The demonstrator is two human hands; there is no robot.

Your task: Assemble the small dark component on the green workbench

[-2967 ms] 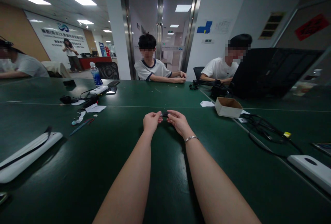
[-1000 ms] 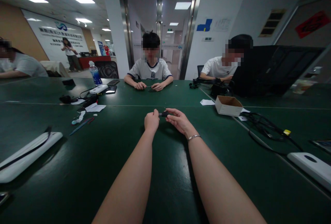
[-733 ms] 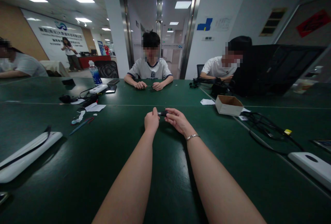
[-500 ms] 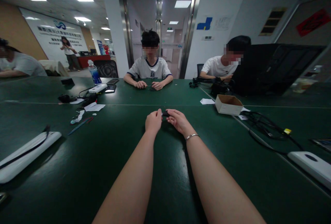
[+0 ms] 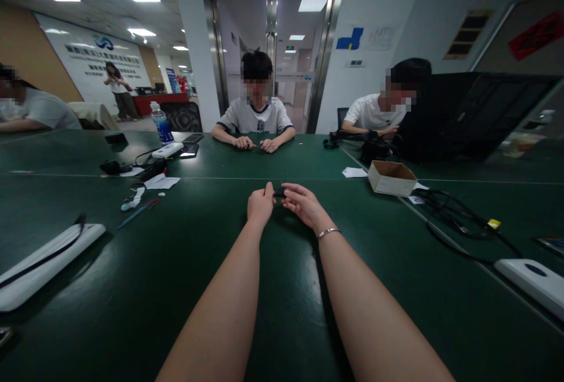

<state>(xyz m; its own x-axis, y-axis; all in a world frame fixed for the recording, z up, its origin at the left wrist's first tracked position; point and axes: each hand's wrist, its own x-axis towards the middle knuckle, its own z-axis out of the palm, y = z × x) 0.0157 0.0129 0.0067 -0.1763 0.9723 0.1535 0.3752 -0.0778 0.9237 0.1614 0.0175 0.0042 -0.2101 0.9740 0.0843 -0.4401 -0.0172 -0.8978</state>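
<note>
Over the middle of the green table (image 5: 282, 288), both my hands meet at a small, dark, stick-like object (image 5: 279, 193). Its left end is pinched in my left hand (image 5: 261, 204), thumb on top. My right hand (image 5: 304, 205), with a silver bracelet (image 5: 328, 232) at the wrist, has its thumb and fingers closed on the right end. Only a short black stretch shows between the fingertips, so the object's exact kind is too small to make out.
Across the table sits a person (image 5: 258, 114); another is at the right (image 5: 374, 111) beside a large black monitor (image 5: 467, 117). An open box (image 5: 392, 177), black cables (image 5: 458, 211) and a white device (image 5: 533, 282) lie right. Papers (image 5: 162, 182), a bottle (image 5: 161, 123) and a white case (image 5: 53, 264) are left.
My hands stay close together at nearly the same spot. The fingers have shifted slightly around the dark object, and the view has moved a little.
</note>
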